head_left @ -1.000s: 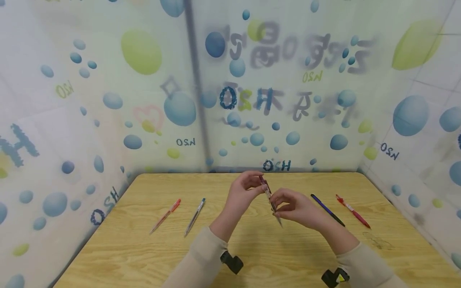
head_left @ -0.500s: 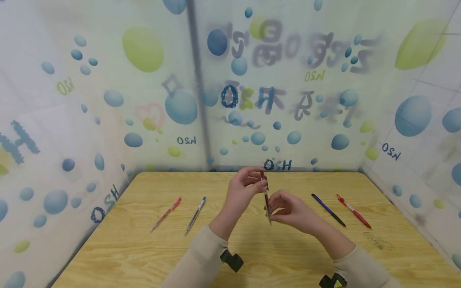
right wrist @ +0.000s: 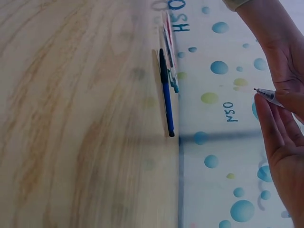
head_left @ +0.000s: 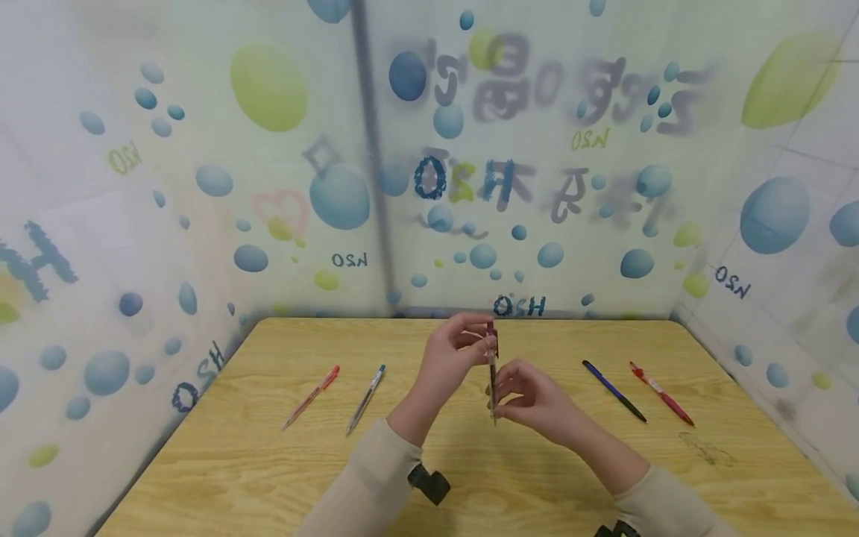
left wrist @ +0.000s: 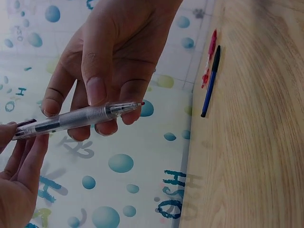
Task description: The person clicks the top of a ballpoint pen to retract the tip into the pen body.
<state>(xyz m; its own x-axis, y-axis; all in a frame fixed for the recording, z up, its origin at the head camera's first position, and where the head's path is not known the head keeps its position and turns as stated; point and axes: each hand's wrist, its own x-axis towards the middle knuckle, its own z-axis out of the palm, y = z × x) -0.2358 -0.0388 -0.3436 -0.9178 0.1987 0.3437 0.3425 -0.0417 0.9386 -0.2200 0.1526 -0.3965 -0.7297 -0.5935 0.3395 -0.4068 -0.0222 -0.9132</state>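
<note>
A clear-barrelled ballpoint pen (head_left: 493, 377) with a dark reddish top and clip stands nearly upright above the table, tip down. Its top is pinched between the thumb and fingers of my left hand (head_left: 450, 365). Lower down, my right hand (head_left: 540, 406) pinches the barrel near the tip. The left wrist view shows the ribbed grip of the pen (left wrist: 71, 118) and its small reddish point, with the right thumb (left wrist: 97, 90) against the front section. In the right wrist view only the pen's tip (right wrist: 268, 96) shows past the fingers.
On the wooden table (head_left: 268, 477), a red pen (head_left: 311, 397) and a clear pen with a blue top (head_left: 366, 400) lie at left. At right lie a blue pen with a black end (head_left: 614, 391) and a red pen (head_left: 662, 394). A patterned curtain (head_left: 577, 231) encloses the table.
The pen has swung from a slant to almost upright. My right hand has shifted left with its lower end, while my left hand stays at the top.
</note>
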